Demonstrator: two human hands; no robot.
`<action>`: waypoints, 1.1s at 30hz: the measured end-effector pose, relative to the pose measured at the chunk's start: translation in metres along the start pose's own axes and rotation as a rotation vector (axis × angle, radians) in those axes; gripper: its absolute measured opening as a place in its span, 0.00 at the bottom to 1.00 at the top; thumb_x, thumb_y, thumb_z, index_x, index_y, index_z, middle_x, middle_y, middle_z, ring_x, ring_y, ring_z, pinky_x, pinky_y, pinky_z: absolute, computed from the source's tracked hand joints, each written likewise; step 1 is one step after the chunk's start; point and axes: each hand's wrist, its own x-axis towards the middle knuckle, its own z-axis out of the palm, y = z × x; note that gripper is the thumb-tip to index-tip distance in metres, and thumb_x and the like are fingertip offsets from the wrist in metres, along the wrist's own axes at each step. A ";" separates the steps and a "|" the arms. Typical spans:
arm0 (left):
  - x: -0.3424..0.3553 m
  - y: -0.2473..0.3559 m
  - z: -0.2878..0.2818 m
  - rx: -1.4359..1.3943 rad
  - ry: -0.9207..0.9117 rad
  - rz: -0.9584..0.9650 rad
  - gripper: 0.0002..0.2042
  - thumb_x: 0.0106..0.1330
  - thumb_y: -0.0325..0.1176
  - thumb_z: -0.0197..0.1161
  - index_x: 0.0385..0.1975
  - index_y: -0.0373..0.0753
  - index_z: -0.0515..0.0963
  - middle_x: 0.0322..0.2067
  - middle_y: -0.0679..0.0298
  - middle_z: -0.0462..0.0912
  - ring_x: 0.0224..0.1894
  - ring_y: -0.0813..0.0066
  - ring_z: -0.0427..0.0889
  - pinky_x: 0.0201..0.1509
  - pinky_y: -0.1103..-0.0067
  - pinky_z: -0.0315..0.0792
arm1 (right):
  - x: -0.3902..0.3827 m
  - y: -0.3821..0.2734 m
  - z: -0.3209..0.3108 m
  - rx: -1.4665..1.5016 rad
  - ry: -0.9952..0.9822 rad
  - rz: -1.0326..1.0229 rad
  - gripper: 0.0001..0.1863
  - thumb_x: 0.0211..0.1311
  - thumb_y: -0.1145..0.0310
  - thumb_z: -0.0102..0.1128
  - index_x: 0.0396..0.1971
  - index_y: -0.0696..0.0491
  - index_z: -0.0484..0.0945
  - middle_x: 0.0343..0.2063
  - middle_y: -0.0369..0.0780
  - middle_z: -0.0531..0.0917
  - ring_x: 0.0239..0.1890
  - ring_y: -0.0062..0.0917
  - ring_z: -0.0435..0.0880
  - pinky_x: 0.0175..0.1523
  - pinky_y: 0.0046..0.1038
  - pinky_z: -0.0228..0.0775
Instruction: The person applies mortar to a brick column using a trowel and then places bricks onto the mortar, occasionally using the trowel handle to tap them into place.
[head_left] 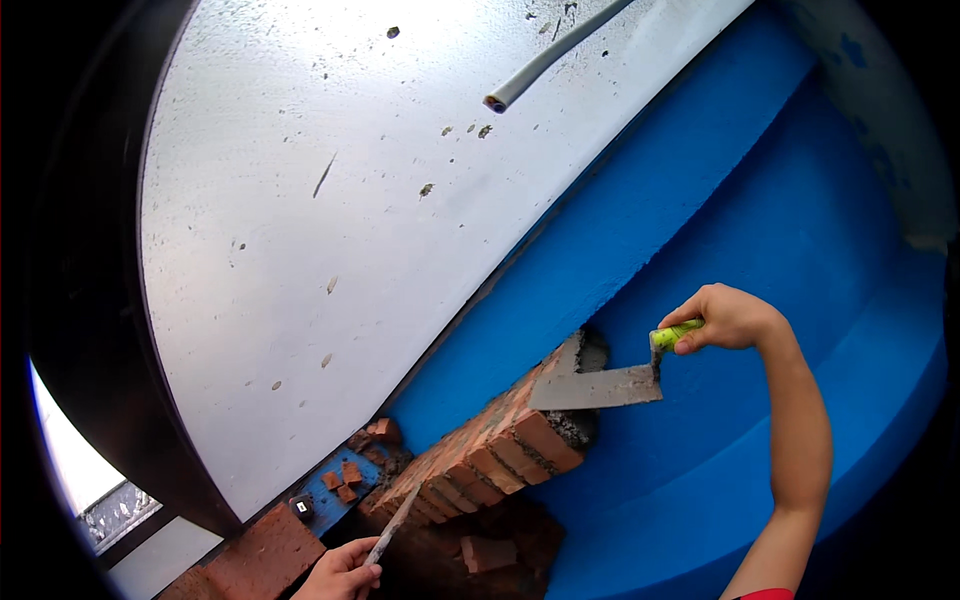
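Observation:
My right hand (735, 318) is closed around the yellow-green handle of a brick trowel (612, 388). The trowel's flat grey blade reaches left onto the end of a low brick wall (490, 455), where wet grey mortar (592, 355) sits on the top course. At the lower edge, my left hand (342, 572) grips a slim, mortar-smeared tool (395, 525); its kind I cannot make out. Its thin tip points up toward the side of the brickwork and overlaps it in view; whether they touch, I cannot tell.
A blue painted wall (760, 220) runs alongside the bricks. Across the upper left spreads a white spattered panel (300, 230) with a grey cable end (540, 70). Broken brick pieces (350, 475), a small black box-like object (302, 507) and a loose brick (488, 553) lie lower down.

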 end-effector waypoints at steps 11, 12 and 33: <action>0.012 0.007 -0.001 0.036 -0.052 -0.022 0.21 0.66 0.30 0.56 0.60 0.37 0.67 0.24 0.70 0.74 0.16 0.85 0.67 0.17 0.87 0.59 | 0.013 -0.014 0.002 -0.309 0.506 0.116 0.16 0.50 0.69 0.69 0.42 0.48 0.81 0.38 0.38 0.80 0.43 0.34 0.79 0.50 0.36 0.70; 0.013 0.005 -0.003 0.041 -0.064 -0.008 0.21 0.66 0.30 0.56 0.60 0.37 0.67 0.24 0.70 0.74 0.16 0.85 0.67 0.17 0.87 0.60 | 0.018 -0.016 0.005 -0.306 0.505 0.114 0.16 0.50 0.69 0.69 0.42 0.48 0.81 0.38 0.38 0.80 0.43 0.34 0.79 0.50 0.36 0.70; -0.002 -0.001 -0.017 -0.054 -0.018 -0.017 0.22 0.66 0.28 0.56 0.61 0.38 0.66 0.23 0.70 0.73 0.13 0.86 0.64 0.15 0.88 0.57 | 0.115 -0.163 0.022 -0.975 -0.183 0.098 0.18 0.57 0.70 0.60 0.48 0.40 0.82 0.44 0.39 0.84 0.44 0.34 0.83 0.45 0.37 0.75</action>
